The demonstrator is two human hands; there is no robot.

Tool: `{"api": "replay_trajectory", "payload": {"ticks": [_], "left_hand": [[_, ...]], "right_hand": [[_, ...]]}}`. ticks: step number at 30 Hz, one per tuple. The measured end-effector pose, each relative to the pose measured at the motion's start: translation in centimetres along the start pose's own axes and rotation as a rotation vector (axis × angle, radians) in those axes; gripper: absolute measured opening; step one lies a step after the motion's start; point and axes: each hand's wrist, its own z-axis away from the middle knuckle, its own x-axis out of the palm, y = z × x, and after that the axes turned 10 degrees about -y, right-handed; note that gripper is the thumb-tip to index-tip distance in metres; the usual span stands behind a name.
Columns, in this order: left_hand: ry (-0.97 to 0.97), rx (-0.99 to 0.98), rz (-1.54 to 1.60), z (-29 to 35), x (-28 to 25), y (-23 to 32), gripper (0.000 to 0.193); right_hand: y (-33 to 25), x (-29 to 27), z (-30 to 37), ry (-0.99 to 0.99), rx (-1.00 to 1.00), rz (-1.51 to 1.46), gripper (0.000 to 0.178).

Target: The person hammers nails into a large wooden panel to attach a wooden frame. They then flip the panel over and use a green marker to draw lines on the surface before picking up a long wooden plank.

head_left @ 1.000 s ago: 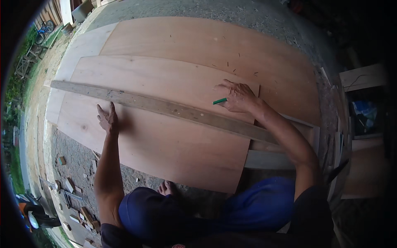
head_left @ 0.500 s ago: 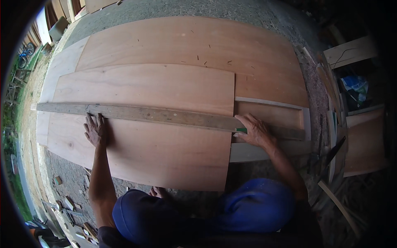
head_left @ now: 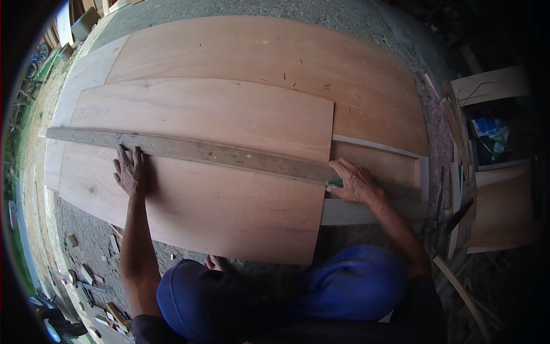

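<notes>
A long, worn wooden straightedge (head_left: pixel 217 153) lies across a pale plywood sheet (head_left: pixel 229 198), running from its left end past its right edge. My left hand (head_left: pixel 130 173) rests on the plywood with fingers spread, the fingertips touching the near edge of the straightedge. At the right edge of the sheet, my right hand (head_left: pixel 357 184) is closed round a green pencil (head_left: pixel 334 183). The pencil points left, its tip close to the sheet's edge beside the straightedge. My right thumb and fingers partly hide the straightedge's right part.
Under the sheet lie a larger plywood panel (head_left: pixel 263 46) with dark slivers on it and a shallow wooden frame (head_left: pixel 424 178). Wood offcuts (head_left: pixel 87 274) litter the ground at lower left. A hand saw (head_left: pixel 459 218) and timber strips stand at right. My blue-clad knees (head_left: pixel 355 281) are close in front.
The whole view has tilted slightly. Both hands stay at the straightedge, and the pencil remains in my right hand by the sheet's edge.
</notes>
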Motion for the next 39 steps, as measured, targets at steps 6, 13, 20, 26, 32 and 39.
{"api": "replay_trajectory", "payload": {"ticks": [6,13,20,26,32,39], "left_hand": [[0.007,0.006,0.008,0.0,-0.1,-0.2,0.076],[0.001,0.013,0.016,0.6,-0.1,1.2,0.077],[-0.018,-0.055,0.145,0.1,-0.5,-1.0,0.085],[0.098,-0.189,0.553,-6.5,-3.8,1.4,0.106],[0.033,-0.347,0.493,-9.6,-5.0,-0.1,0.121],[0.061,-0.328,0.412,-10.4,-3.5,0.8,0.114]], "right_hand": [[-0.1,-0.1,0.2,0.003,-0.023,-0.029,0.063],[1.4,0.6,0.6,0.025,-0.035,-0.044,0.064],[-0.2,-0.5,-1.1,0.029,-0.056,-0.061,0.06],[0.1,1.0,0.0,0.043,-0.039,-0.159,0.063],[1.3,2.2,-0.5,0.036,-0.093,-0.095,0.069],[3.1,2.5,-0.3,0.013,-0.06,-0.126,0.072]]}}
